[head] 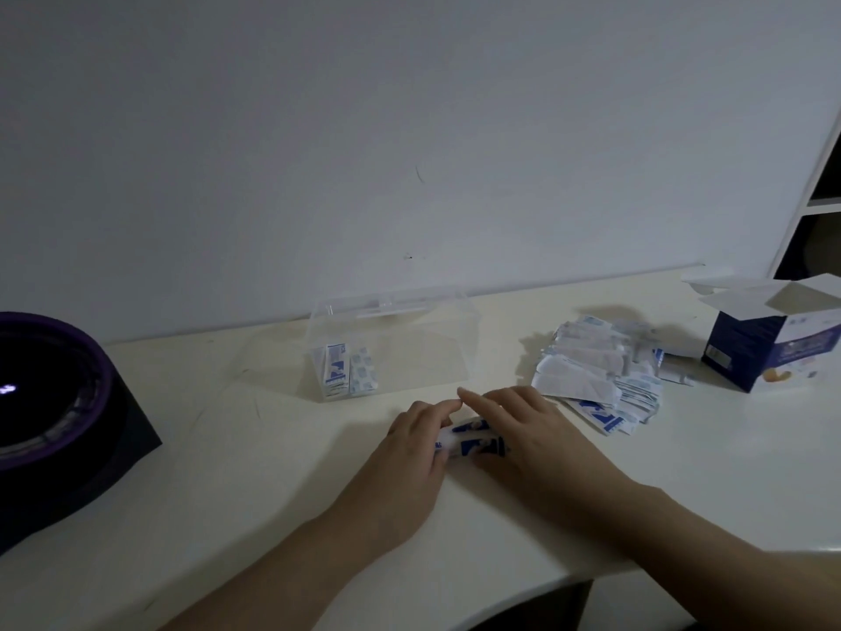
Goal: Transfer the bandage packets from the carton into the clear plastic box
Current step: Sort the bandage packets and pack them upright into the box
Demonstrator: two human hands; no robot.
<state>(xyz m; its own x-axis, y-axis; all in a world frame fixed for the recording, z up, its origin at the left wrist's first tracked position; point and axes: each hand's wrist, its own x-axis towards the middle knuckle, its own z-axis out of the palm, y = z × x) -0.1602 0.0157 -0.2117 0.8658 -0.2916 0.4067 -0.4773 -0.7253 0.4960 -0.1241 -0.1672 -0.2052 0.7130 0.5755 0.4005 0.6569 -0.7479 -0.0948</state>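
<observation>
Just in front of the clear plastic box, the left hand and right hand together clasp a small bundle of bandage packets, apparently squaring it; next it must be lifted over the box's near wall

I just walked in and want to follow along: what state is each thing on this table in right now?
Clear plastic box: lid open, standing packets at its left end.
Carton: upright, flaps open.
Loose packets: heaped between box and carton.
Bundle of packets: held between left hand and right hand.
</observation>
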